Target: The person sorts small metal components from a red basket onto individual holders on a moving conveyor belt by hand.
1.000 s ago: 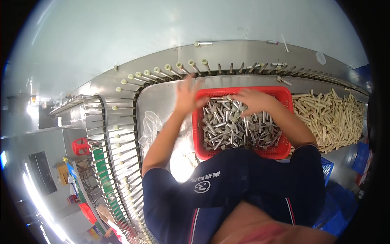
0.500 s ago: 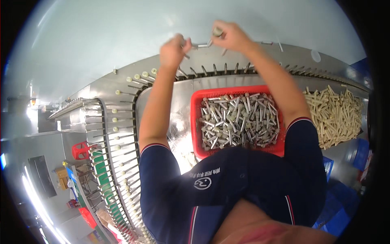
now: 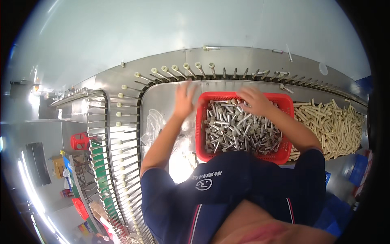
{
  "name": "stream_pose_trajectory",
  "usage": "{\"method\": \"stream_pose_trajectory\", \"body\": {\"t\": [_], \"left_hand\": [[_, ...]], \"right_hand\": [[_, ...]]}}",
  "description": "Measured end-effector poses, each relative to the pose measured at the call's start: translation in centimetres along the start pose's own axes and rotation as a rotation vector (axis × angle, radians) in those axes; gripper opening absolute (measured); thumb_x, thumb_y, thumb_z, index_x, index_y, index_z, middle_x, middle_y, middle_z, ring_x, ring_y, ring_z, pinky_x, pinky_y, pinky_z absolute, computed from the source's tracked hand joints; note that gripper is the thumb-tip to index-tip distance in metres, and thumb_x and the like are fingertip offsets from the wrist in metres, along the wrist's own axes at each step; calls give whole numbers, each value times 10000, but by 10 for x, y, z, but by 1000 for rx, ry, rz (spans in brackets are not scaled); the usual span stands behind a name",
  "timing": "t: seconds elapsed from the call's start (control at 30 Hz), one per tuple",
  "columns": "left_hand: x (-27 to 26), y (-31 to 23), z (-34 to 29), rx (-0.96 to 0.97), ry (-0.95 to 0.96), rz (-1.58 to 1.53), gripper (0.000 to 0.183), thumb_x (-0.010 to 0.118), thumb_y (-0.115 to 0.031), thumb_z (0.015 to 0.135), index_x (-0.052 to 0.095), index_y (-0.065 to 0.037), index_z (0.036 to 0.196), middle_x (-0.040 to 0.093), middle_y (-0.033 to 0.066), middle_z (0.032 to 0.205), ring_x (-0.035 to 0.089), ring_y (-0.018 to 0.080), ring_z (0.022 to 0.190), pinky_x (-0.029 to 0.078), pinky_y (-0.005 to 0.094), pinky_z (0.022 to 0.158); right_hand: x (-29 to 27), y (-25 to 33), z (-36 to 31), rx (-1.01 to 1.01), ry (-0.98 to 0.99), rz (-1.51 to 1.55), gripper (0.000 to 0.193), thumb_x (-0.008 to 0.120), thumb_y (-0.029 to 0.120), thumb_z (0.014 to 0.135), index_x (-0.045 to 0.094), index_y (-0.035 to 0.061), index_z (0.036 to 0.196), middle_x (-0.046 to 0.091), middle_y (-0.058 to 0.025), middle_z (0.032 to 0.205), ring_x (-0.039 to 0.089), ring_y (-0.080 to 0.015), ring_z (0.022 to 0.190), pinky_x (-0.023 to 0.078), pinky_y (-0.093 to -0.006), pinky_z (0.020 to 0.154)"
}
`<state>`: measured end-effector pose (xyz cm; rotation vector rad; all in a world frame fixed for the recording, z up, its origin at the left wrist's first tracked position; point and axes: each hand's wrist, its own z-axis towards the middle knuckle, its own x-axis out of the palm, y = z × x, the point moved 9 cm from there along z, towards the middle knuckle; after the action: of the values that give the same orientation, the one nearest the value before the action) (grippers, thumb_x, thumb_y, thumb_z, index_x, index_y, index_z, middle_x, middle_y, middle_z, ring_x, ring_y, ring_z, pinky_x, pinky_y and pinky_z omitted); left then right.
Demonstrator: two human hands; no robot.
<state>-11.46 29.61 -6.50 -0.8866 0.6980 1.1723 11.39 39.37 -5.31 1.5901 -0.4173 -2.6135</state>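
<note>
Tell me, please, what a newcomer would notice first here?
Most striking is the red basket of grey metal pins in the middle, with the right hand reaching into its far side. The left hand hovers open just left of it, and a heap of cream sticks lies on the right.

I see bare steel worktop along its left edge, red crate filling the middle, pin conveyor fencing the far edge

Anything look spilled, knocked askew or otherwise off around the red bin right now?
Nothing stands out. The red bin sits square on the steel table, metal pins heaped inside it, none over its rim. The right hand rests on the heap; the left hand is spread open beside the bin. The cream pegs lie in a loose pile to the right.
</note>
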Motion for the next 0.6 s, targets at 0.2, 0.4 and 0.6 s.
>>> {"method": "stream_pose_trajectory", "body": {"t": [0.2,0.4,0.6], "left_hand": [[10,30,89,169,187,141,460,690,-390,769,558,-115,1113,634,153,967,610,310,918,479,438,814],[-31,5,117,43,-49,24,305,662,-379,806,526,-107,832,591,95,582,598,308,537,477,412,486],[-59,-77,85,-23,413,-316,511,745,-345,713,554,-90,1112,650,147,1013,656,284,906,522,378,786]], "right_hand": [[12,-1,143,44,-75,-63,354,680,254,781,577,60,1058,580,-142,1085,551,-323,1007,450,-443,855],[-10,-50,118,537,-46,662,209,685,171,784,529,35,818,579,-81,621,604,-217,538,476,-351,495],[-61,-18,31,439,389,491,341,747,285,763,552,45,908,646,-105,863,659,-198,816,513,-338,647]]}}
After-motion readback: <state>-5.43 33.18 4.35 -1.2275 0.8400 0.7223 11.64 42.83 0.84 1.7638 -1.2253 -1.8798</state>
